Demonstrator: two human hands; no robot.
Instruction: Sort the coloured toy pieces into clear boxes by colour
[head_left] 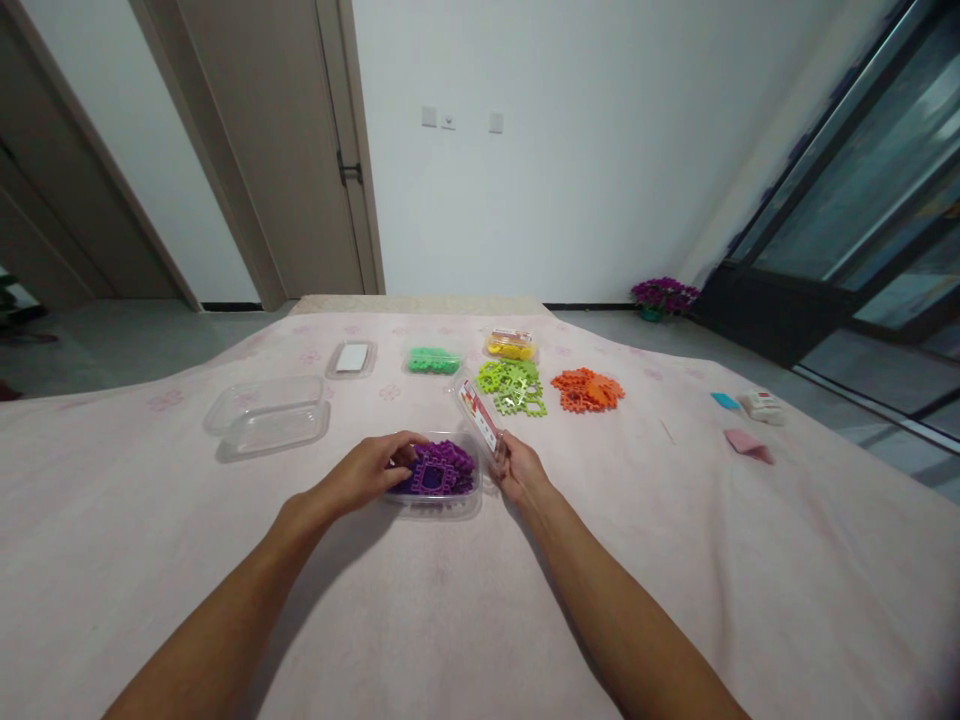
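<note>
A clear plastic box full of purple toothed plastic pieces sits on the table before me. My left hand reaches over its left rim, thumb and fingers apart at the edge of the pieces; whether it touches one I cannot make out. In my right hand is a clear plastic lid with a red and white label, tilted up at the box's right side. Behind the lid lie loose lime-green pieces, and a pile of orange pieces is to their right.
Farther back are boxes of green pieces and yellow pieces. Left of them lie a clear lid with a white label and an open clear container. A pink cloth, a blue piece and a white packet lie at right.
</note>
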